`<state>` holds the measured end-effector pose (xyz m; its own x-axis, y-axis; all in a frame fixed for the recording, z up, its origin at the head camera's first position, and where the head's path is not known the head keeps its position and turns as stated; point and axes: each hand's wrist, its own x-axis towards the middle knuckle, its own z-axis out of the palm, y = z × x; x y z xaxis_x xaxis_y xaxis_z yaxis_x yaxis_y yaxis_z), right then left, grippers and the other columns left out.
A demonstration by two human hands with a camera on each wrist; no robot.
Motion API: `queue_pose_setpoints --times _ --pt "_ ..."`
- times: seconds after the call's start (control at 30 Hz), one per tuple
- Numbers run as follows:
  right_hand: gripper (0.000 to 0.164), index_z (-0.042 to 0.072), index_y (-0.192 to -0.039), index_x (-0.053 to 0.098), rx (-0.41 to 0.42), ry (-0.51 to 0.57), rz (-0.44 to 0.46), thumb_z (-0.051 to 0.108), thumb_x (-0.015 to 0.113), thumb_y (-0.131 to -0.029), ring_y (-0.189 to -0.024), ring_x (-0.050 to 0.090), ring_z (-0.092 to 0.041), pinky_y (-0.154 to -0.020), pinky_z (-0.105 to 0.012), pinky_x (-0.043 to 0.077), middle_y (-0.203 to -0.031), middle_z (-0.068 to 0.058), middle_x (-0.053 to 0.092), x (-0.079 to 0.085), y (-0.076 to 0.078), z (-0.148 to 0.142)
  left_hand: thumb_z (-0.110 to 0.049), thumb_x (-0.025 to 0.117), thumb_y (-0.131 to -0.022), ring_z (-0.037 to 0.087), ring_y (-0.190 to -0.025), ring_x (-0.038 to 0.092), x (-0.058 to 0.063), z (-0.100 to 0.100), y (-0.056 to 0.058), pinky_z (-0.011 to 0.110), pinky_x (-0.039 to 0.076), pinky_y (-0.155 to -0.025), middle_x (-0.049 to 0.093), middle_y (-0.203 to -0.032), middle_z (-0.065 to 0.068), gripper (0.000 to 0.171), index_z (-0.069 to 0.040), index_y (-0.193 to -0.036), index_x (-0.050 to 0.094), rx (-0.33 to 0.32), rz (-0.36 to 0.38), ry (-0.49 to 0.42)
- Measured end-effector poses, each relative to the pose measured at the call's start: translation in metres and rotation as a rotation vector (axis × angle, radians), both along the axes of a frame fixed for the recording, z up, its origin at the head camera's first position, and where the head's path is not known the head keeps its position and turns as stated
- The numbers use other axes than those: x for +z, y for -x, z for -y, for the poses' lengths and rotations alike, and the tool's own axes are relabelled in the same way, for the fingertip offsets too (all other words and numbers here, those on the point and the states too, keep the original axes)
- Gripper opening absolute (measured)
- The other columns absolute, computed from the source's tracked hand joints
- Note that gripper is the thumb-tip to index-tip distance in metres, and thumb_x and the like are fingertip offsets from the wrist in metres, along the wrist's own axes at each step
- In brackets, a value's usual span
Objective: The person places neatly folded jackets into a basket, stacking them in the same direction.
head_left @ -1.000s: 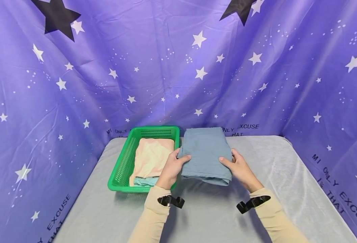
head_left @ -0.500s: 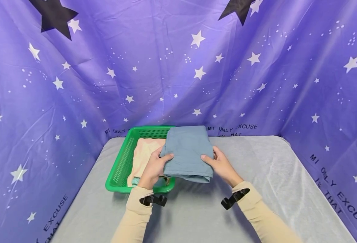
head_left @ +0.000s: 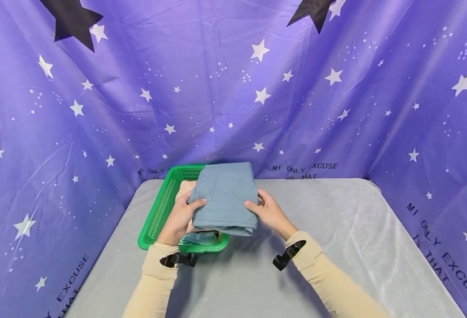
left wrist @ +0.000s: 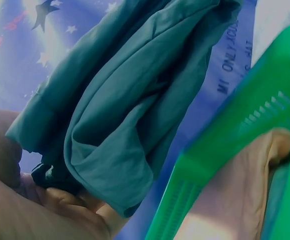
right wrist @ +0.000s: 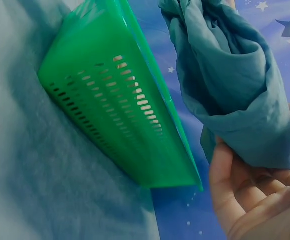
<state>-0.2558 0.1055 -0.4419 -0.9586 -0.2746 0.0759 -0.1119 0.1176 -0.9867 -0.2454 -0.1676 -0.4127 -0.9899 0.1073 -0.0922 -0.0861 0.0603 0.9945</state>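
A folded blue-grey cloth (head_left: 225, 194) is held up over the right part of a green plastic basket (head_left: 146, 238). My left hand (head_left: 180, 216) grips its left edge, thumb on top and fingers beneath. On the opposite edge my right hand (head_left: 272, 213) pinches it the same way. The wrist views show the cloth's loose layered folds (left wrist: 110, 125), with the right hand's fingers (right wrist: 222, 175) under them. Inside the basket lies a folded peach cloth (head_left: 183, 189), mostly hidden by the raised cloth, and a teal cloth (head_left: 197, 238) shows at the near end.
The basket stands on a grey-covered table (head_left: 336, 229), towards its back left. A purple star-printed curtain (head_left: 233, 88) hangs close behind the table and along both sides. Each wrist carries a black strap mount (head_left: 289, 254).
Both hands have carried the folded blue-grey cloth leftwards, from beside the basket to above it. It now covers much of the peach cloth from view. The basket has stayed in place.
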Motion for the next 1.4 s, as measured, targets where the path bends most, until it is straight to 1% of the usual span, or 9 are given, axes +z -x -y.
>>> queue_pose_setpoints --times 0.13,0.37,0.5,0.7,0.93,1.1,1.23,1.33,1.4 --pt "0.048 0.002 -0.143 0.05 0.021 0.01 0.006 0.019 0.065 -0.101 -0.113 0.067 -0.025 -0.092 -0.035 0.058 -0.135 -0.022 0.064 0.0 0.003 0.012 -0.014 0.058 -0.103 0.039 -0.143 0.042 0.001 0.015 0.002 0.054 0.044 -0.111 0.041 -0.158 0.018 0.054 -0.01 -0.155 0.042 -0.003 0.008 0.019" --pt "0.046 0.006 -0.143 0.051 0.045 -0.001 0.049 0.018 0.066 -0.1 -0.096 0.068 -0.016 -0.075 -0.032 0.059 -0.13 -0.018 0.066 0.002 0.007 0.028 -0.014 0.057 -0.103 0.041 -0.146 0.038 0.004 0.033 0.004 0.055 0.04 -0.114 0.035 -0.161 0.021 0.059 -0.005 -0.158 0.036 0.003 -0.001 0.067" --pt "0.048 0.006 -0.145 0.05 0.082 -0.008 0.059 0.018 0.065 -0.1 -0.093 0.068 -0.016 -0.074 -0.031 0.059 -0.131 -0.019 0.065 0.003 0.009 0.037 -0.013 0.057 -0.104 0.038 -0.137 0.048 0.007 0.045 0.005 0.047 0.048 -0.106 0.042 -0.154 0.023 0.056 -0.005 -0.156 0.038 0.01 -0.009 0.112" --pt "0.052 0.005 -0.149 0.046 0.138 -0.011 0.077 0.019 0.064 -0.102 -0.095 0.068 -0.016 -0.073 -0.032 0.06 -0.136 -0.022 0.062 0.001 0.012 0.048 -0.017 0.057 -0.105 0.025 -0.12 0.059 0.006 0.059 0.01 0.03 0.055 -0.091 0.049 -0.148 0.022 0.054 -0.007 -0.155 0.04 0.014 0.016 0.151" --pt "0.048 0.008 -0.145 0.049 0.146 -0.035 0.104 0.021 0.064 -0.102 -0.101 0.068 -0.021 -0.076 -0.035 0.061 -0.139 -0.019 0.061 -0.002 0.015 0.059 -0.016 0.055 -0.105 0.034 -0.132 0.052 0.001 0.069 0.017 0.032 0.053 -0.096 0.044 -0.153 0.025 0.057 -0.002 -0.157 0.036 0.005 0.044 0.159" --pt "0.048 0.009 -0.148 0.046 0.172 -0.05 0.117 0.022 0.061 -0.104 -0.113 0.067 -0.027 -0.081 -0.04 0.062 -0.144 -0.018 0.058 -0.002 0.018 0.064 -0.015 0.055 -0.105 0.025 -0.12 0.059 -0.004 0.076 0.022 0.028 0.055 -0.09 0.046 -0.148 0.024 0.056 -0.001 -0.156 0.036 0.0 0.068 0.166" --pt "0.037 0.008 -0.135 0.05 0.165 -0.069 0.148 0.023 0.062 -0.103 -0.097 0.065 -0.02 -0.078 -0.038 0.062 -0.122 -0.011 0.062 -0.001 0.021 0.066 -0.015 0.055 -0.104 0.013 -0.104 0.064 -0.008 0.08 0.025 0.027 0.057 -0.084 0.054 -0.135 0.018 0.054 0.001 -0.153 0.039 -0.005 0.081 0.163" --pt "0.03 0.005 -0.123 0.047 0.144 -0.074 0.185 0.021 0.062 -0.102 -0.081 0.055 -0.015 -0.073 -0.036 0.06 -0.094 -0.002 0.046 0.001 0.022 0.068 -0.014 0.054 -0.104 0.011 -0.095 0.065 -0.009 0.081 0.027 0.026 0.058 -0.081 0.059 -0.122 0.012 0.05 0.004 -0.15 0.041 -0.009 0.093 0.171" --pt "0.034 0.002 -0.126 0.045 0.134 -0.077 0.211 0.019 0.062 -0.102 -0.079 0.052 -0.016 -0.073 -0.035 0.059 -0.089 -0.002 0.035 0.002 0.022 0.069 -0.014 0.054 -0.105 0.01 -0.092 0.065 -0.011 0.082 0.028 0.026 0.058 -0.079 0.06 -0.118 0.01 0.049 0.005 -0.149 0.042 -0.01 0.102 0.183"
